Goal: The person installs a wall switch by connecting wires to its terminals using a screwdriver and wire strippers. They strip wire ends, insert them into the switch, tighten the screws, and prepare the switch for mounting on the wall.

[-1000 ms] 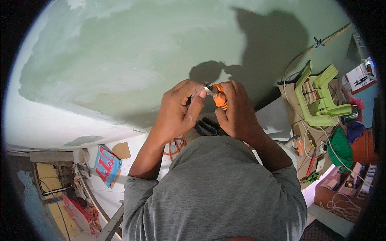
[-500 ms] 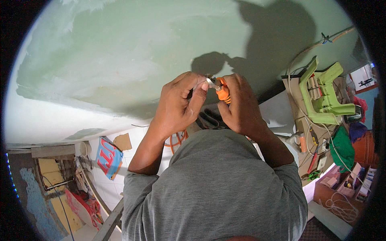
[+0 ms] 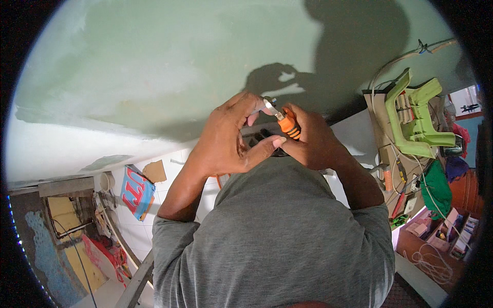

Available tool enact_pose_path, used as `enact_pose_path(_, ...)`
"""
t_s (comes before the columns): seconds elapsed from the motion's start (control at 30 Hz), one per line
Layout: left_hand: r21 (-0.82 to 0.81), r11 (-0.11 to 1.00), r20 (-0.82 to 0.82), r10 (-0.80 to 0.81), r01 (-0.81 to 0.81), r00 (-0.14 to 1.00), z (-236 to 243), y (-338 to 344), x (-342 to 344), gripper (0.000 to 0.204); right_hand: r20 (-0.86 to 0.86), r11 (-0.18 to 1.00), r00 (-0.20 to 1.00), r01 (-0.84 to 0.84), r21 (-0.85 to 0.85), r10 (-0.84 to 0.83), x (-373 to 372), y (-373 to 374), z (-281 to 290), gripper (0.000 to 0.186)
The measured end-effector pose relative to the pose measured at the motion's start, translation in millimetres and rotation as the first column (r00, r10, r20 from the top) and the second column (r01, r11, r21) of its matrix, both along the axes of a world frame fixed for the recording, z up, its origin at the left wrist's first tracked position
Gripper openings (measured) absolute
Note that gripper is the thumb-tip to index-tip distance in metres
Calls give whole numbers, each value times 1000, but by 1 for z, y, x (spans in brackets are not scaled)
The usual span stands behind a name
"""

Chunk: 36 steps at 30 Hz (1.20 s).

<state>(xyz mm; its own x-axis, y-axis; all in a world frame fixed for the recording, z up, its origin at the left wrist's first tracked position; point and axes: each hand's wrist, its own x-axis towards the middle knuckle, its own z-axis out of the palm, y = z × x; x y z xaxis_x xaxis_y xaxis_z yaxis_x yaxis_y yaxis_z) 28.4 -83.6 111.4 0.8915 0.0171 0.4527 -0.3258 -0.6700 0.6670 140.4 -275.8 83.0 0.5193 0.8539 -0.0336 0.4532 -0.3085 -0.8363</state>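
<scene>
My right hand (image 3: 316, 138) is closed around the orange-and-black handle of a pliers-like hand tool (image 3: 288, 126), whose metal head points up and left. My left hand (image 3: 221, 136) is curled on the other side, its fingers at the tool's metal end. A small greyish piece (image 3: 262, 109) shows between those fingers and the metal; its kind cannot be made out. Stretched across below the tool, the left thumb reaches to my right thumb. Both hands are in front of a pale green, patchy wall (image 3: 169, 66).
On the right, an upturned lime-green plastic stool (image 3: 421, 141) rests on a board with a screwdriver (image 3: 400, 169) and cables. A green cloth (image 3: 436, 187) hangs beside it. Lower right is a box of parts (image 3: 459, 236). At left, a blue-and-red printed sheet (image 3: 137, 192) lies on white tiles.
My left thumb has moved down from the tool's metal end to my right thumb. More of the tool's metal head and orange handle now shows, and the gap between my hands is wider.
</scene>
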Motion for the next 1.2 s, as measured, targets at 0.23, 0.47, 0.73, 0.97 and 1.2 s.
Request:
enact_pose_path(0.23,-166,981,-170,76,-105,983,-26,-9,-9,37,-320,996,946,-65,-52,45,-6,-4,-6,46)
enact_pose_path(0.47,-304,951,-123,16,-53,992,-62,-2,-19,37,-517,1000,856,4,11,2,-26,-10,-30,55)
enact_pose_path(0.73,-507,858,-143,10,-82,990,-89,-2,-20,42,-463,997,883,68,-44,-81,-38,-3,-24,60)
enact_pose_path(0.97,-277,917,4,301,-288,954,-99,0,-23,54,-554,838,728,537,94,-404,3,-21,-78,43)
enact_pose_path(1.2,-490,823,-171,234,-289,957,-84,6,-15,37,-576,868,762,467,169,-298,4,-12,-85,22)
